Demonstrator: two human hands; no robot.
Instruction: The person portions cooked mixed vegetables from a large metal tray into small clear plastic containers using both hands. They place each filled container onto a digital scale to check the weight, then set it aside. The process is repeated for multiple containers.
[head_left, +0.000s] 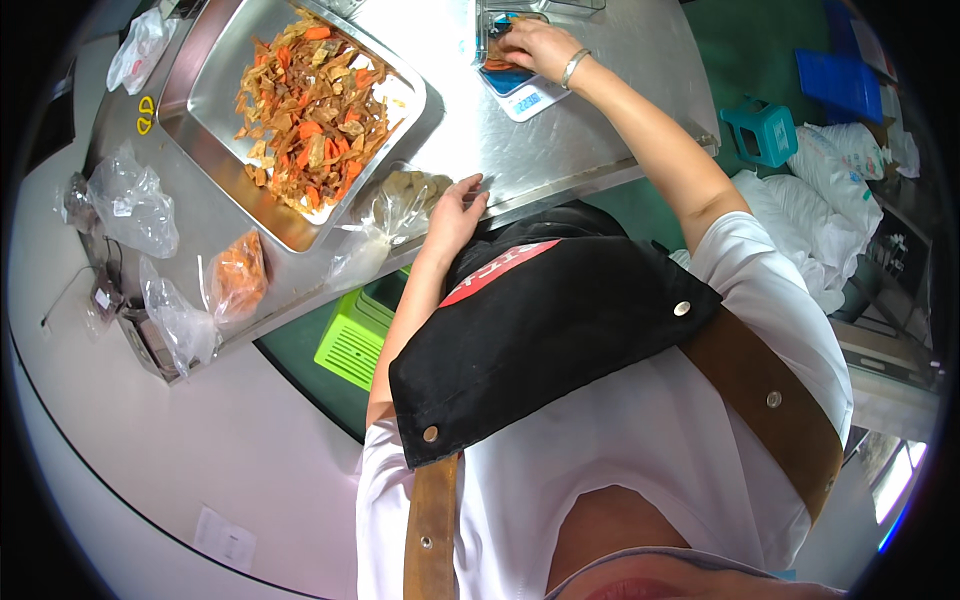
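Note:
My right hand (541, 49), with a metal bracelet at the wrist, reaches over a digital scale (536, 103) whose display is lit. Its fingertips dip to a package with orange-brown contents (504, 66) on the scale; whether they grip anything is hidden. At the front edge of the steel table, my left hand (456, 216) rests with fingers apart, holding nothing. Beside it lies a knotted transparent bag of greyish-brown pieces (411, 187). A deep steel tray (214, 94) holds a heap of dried brown, yellow and orange chips (315, 127).
Transparent plastic boxes (562, 7) stand behind the scale. Left of the tray lie a bag of orange chips (238, 274), crumpled plastic bags (135, 202) and yellow rings (145, 115). A green plastic stool (352, 337) is below the table; a teal stool (761, 133) and white sacks (806, 210) are at right.

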